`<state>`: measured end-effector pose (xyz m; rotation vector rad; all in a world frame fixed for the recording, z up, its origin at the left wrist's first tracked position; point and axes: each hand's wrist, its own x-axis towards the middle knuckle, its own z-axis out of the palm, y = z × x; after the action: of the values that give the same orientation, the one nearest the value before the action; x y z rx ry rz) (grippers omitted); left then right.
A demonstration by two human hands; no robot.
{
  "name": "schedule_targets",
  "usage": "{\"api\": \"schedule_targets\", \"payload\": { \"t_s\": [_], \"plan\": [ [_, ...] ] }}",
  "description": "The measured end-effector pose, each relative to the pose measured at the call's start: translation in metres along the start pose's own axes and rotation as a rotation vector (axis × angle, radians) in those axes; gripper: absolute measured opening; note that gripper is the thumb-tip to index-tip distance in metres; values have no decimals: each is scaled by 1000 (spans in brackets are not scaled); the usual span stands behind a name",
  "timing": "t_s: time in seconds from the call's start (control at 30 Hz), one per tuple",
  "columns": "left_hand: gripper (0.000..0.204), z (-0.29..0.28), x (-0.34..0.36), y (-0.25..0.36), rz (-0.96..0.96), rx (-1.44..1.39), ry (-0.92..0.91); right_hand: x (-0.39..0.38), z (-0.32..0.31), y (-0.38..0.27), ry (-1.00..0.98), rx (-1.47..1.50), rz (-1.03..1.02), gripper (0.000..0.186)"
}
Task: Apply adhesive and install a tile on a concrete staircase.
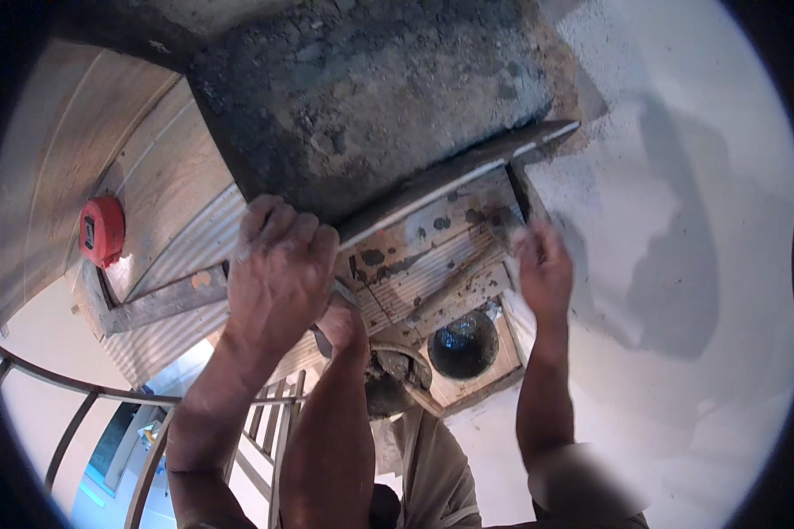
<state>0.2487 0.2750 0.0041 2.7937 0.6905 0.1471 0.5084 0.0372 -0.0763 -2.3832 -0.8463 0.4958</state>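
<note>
"Three bare hands are at work there. Which is the wearer's left?"

"That left hand (278, 251), I'd say, the big fist on the left. It's clenched on the end of the long bar (454, 183)."

"And where does the bar lie?"

"Slantwise along the lower side of the dark rubble bed (370, 115), its pale edge climbing to the right."

"And the wearer's right?"

"Can't tell. Either the lower hand (342, 324), just below the fist and partly covered by it, or the far hand (543, 264), over near the bar's other end. The far one has bent fingers, but I can't make out whether either grips anything."

"What else is about?"

"A spattered board (406, 238) below the bar, a dark bucket (441, 363) beyond that, and a red tape measure (102, 231) off to the left."
</note>
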Motion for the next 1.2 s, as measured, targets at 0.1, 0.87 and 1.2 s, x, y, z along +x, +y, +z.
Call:
{"api": "schedule_targets", "payload": {
  "t_s": [0.1, 0.87, 1.2],
  "plan": [
    [16, 2, -2, -1, -11, -5, -44, 35, -24, -63, 194, -59, -397, 33],
    [20, -1, -15, -2, 51, 157, -2, 33, -6, -55, 341, -107, -768, 32],
    [21, 51, -165, 73, -949, -372, 585, -343, 88, 98, -784, -478, -127, 43]
  ]
}}
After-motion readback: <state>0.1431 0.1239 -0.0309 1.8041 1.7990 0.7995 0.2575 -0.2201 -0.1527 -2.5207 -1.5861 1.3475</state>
